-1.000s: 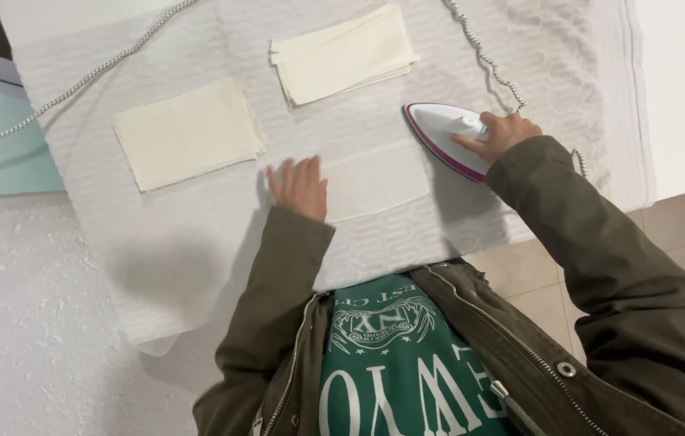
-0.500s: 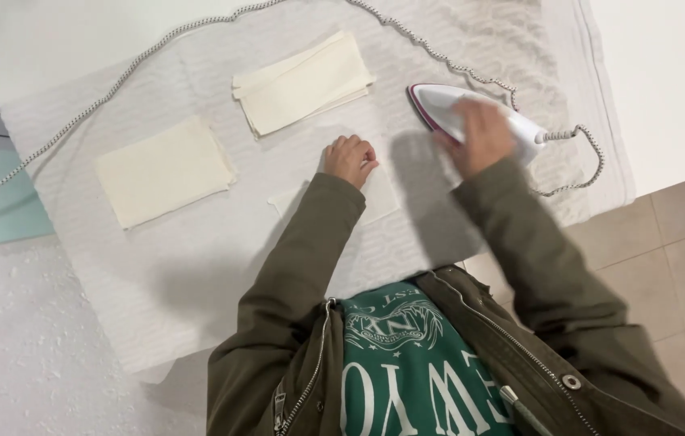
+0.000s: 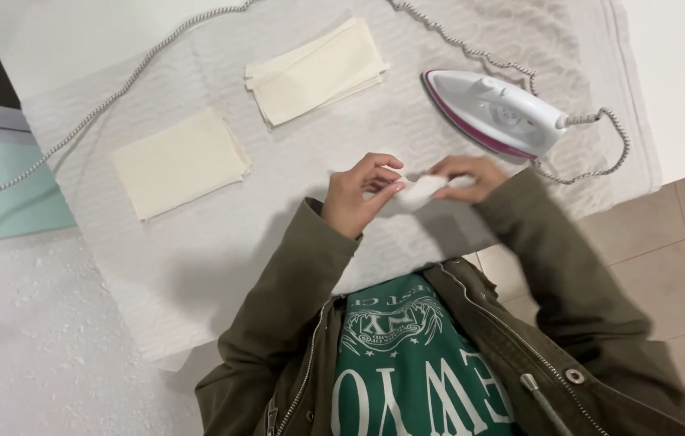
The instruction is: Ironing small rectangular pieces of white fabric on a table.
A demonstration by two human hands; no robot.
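Over a surface [image 3: 197,266] covered with a white textured cloth, a person in an olive jacket holds a small piece of pale cream fabric [image 3: 419,191] between both hands, just above the cloth and close to the body. The left hand [image 3: 359,194] pinches one end with fingers curled closed on it; the right hand [image 3: 465,176] grips the other end the same way. The piece looks thin, light and limp, likely to sag or crease unless held at two edges or corners, as here. Beyond the right hand, near but not touching, a white and magenta steam iron [image 3: 494,111] rests flat, its braided cord [image 3: 116,89] trailing away. Farther off lie a stack of folded cream pieces [image 3: 318,71] and a single flat cream rectangle [image 3: 177,161].
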